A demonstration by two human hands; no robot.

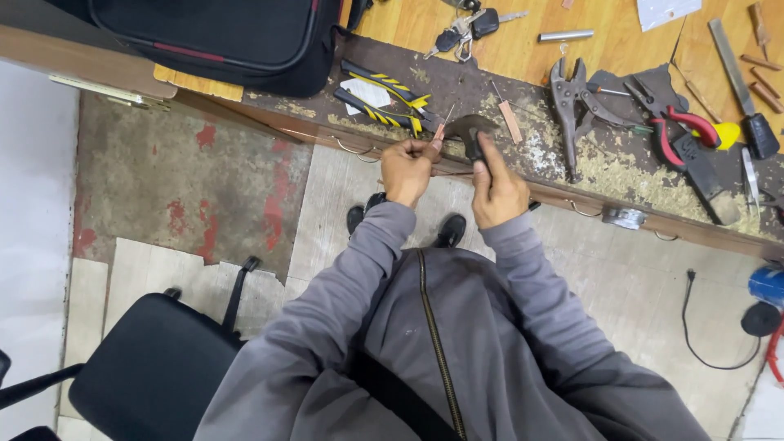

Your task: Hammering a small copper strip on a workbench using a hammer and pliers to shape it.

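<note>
View down from head onto workbench edge (572, 196), dusted with sawdust. Left hand (406, 170) pinches thin reddish-brown strip (442, 129) between thumb and fingertips, just in front of bench edge. Right hand (498, 189) closed around dark metal tool (469, 131), thumb pressed along its handle; tool head meets strip. On bench behind hands: yellow-and-black pliers (384, 96). Further right along bench: locking pliers (569, 102), red-handled cutters (678, 131). Black bag (220, 37) at bench's left end. Black chair (151, 363) on floor, well below bench edge.
</note>
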